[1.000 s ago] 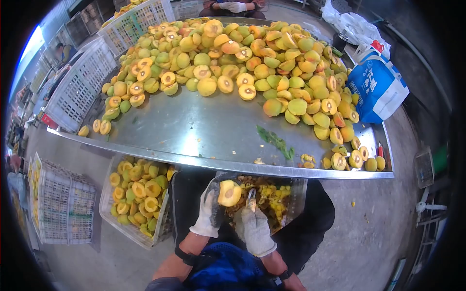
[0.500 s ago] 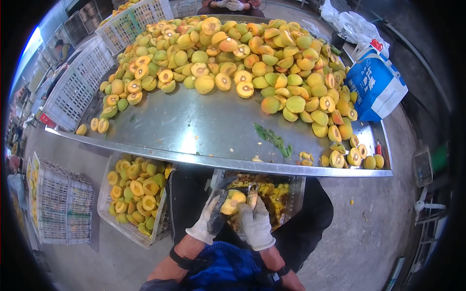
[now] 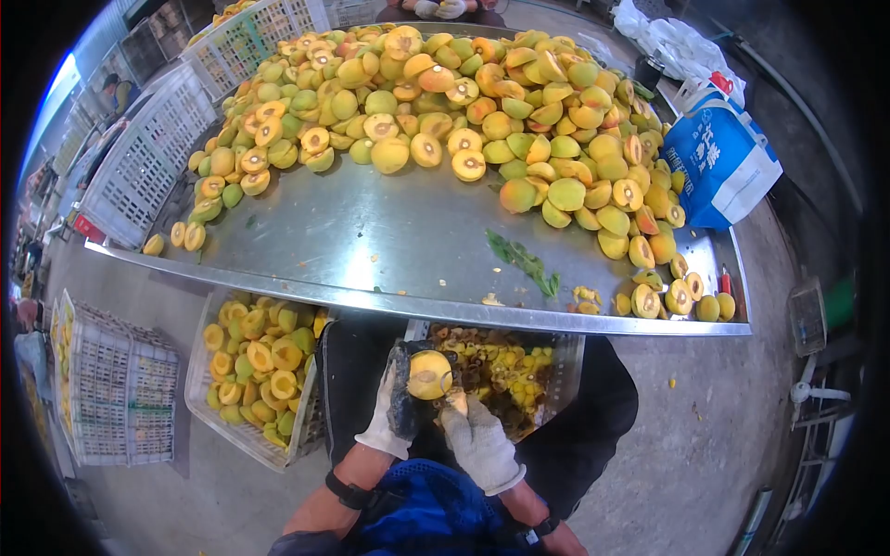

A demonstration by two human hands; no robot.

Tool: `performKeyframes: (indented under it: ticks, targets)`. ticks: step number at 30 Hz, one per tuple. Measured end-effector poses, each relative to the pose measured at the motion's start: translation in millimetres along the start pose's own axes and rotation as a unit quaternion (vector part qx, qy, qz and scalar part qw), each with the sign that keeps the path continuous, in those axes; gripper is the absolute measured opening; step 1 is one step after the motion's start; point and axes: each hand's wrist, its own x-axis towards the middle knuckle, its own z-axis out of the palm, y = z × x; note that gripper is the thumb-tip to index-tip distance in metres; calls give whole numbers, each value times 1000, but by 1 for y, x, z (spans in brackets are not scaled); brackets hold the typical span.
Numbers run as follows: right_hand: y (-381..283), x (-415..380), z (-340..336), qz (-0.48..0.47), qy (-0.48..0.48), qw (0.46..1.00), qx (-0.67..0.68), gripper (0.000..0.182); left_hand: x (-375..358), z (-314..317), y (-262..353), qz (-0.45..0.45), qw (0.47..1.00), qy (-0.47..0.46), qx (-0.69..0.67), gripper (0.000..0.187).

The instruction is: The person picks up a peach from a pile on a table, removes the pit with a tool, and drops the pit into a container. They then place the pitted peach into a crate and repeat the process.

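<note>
My left hand (image 3: 393,398), in a white glove with dark fingers, is closed around a peach half (image 3: 429,374). The cut face is turned up, with a brownish centre showing. In the white-gloved fingers of my right hand (image 3: 482,435) is a small pitting knife (image 3: 457,399) with a thin curved metal end. That end touches the right edge of the peach half; its handle is mostly hidden by the glove. Below both hands stands a crate (image 3: 570,380) with yellow scraps and brown pits in it.
A steel table (image 3: 306,222) with a raised rim bears a large heap of peach halves (image 3: 389,153). Leaves (image 3: 524,261) lie near its front. At lower left is a crate (image 3: 199,385) of hollowed halves. A blue bag (image 3: 714,167) stands at right. Another person's gloved hands (image 3: 438,8) show beyond.
The peach half has turned so its cut face points up at me. My right hand has moved slightly down and left, bringing the tool from above to the fruit's edge.
</note>
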Motion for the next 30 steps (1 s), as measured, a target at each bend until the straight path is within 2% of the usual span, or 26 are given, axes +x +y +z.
performKeyframes:
  ticks: [1, 2, 4, 7, 10, 13, 19, 21, 24, 27, 29, 30]
  targets:
    - [1, -1, 0, -28, -2, 999, -30, 28, 1, -3, -1, -26, 999, 17, -41, 32]
    - [3, -2, 0, -55, -4, 997, -61, 28, 1, -3, -3, 14, 999, 9, 28, 31]
    - [-5, -3, 1, -52, -8, 995, -83, 28, -2, 0, -6, 92, 982, -7, 165, 30]
    - [-18, -2, 2, 15, -16, 999, -50, 28, -2, 3, -4, 48, 996, -3, 76, 30]
    - [-3, 4, 6, 16, -22, 1000, -13, 28, 0, 11, -1, 92, 983, -56, 147, 35]
    - [8, 7, 9, -14, -7, 1000, -13, 28, 4, 2, -5, 15, 998, -52, 44, 40]
    - [-4, 6, 16, -53, 34, 998, -9, 30, -4, 11, -9, 108, 974, -29, 195, 47]
    - [-1, 6, 21, -55, 41, 998, 14, 31, -3, 14, -10, 131, 973, -35, 189, 41]
    - [-8, 9, 19, -8, 21, 1000, 8, 30, 0, 14, -12, 126, 976, -35, 175, 36]
    - [16, 12, 20, 26, -61, 995, 71, 28, 2, 11, -12, 118, 977, -31, 176, 35]
    - [22, 9, 17, 114, -125, 963, 208, 26, 4, 8, -12, 116, 974, -36, 192, 35]
    - [23, 7, 16, 157, -155, 936, 273, 26, 4, 7, -8, 86, 974, -51, 202, 36]
